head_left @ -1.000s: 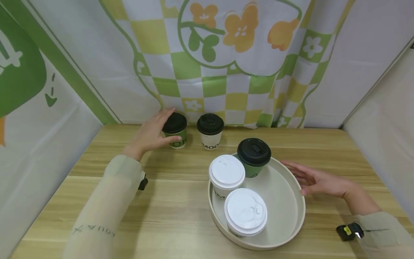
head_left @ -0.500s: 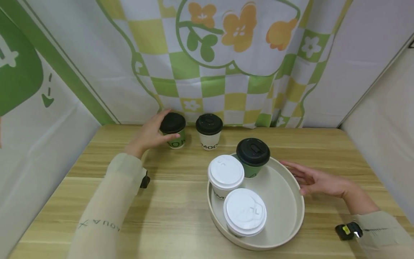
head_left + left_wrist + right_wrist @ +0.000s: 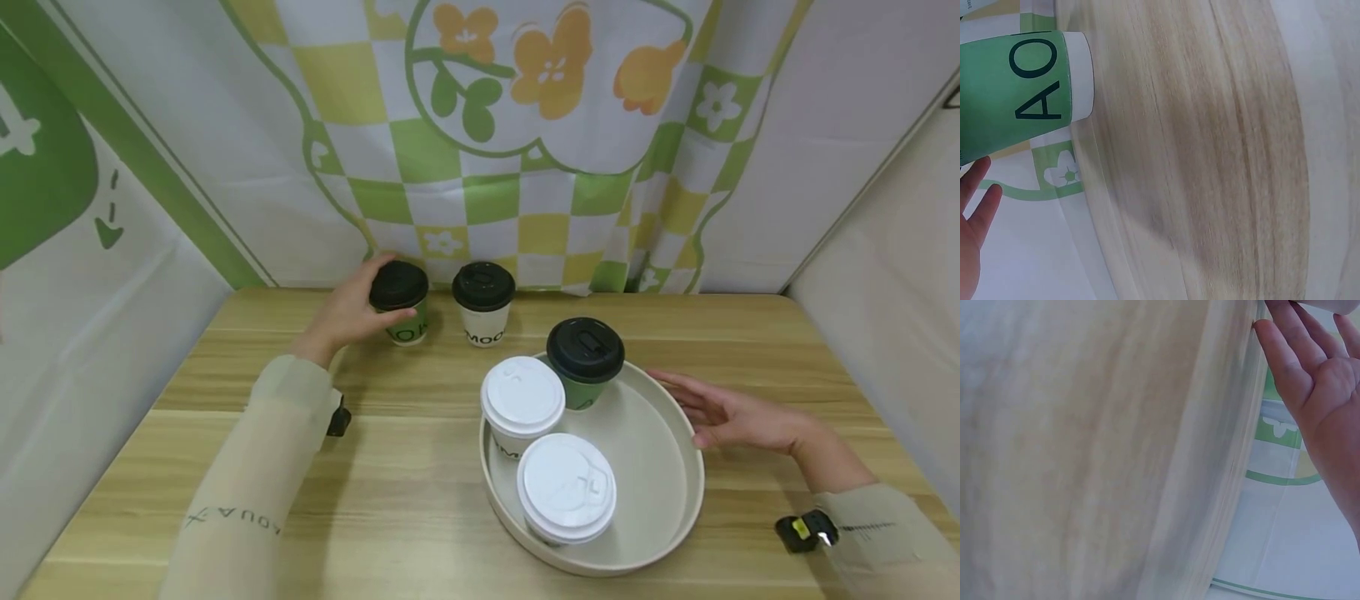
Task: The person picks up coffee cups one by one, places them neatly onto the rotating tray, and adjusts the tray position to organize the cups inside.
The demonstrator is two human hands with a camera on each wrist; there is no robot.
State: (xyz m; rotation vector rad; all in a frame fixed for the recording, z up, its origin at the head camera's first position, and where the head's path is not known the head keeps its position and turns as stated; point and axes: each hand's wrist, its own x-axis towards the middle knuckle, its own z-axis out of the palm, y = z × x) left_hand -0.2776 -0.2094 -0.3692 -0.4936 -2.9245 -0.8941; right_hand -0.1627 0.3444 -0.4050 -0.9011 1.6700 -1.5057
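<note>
My left hand (image 3: 345, 315) is around a green paper cup (image 3: 408, 323) with a black lid at the back left of the table. Its thumb lies across the cup's front and a finger reaches behind the lid. In the left wrist view the same green cup (image 3: 1016, 94) shows large dark letters, with two fingertips (image 3: 992, 190) near its side. My right hand (image 3: 738, 421) rests against the right rim of a round beige tray (image 3: 652, 467), fingers extended; these fingers (image 3: 1285, 362) show at the top of the right wrist view.
On the tray stand two white-lidded cups (image 3: 523, 396) and a green cup with a black lid (image 3: 585, 354). A white cup with a black lid (image 3: 483, 304) stands right of my left hand. A checked curtain (image 3: 495, 192) hangs behind the wooden table (image 3: 405, 500).
My left fingers and thumb have drawn in a little closer around the green cup. The right hand stays at the tray's rim, and the whole head view has shifted slightly.
</note>
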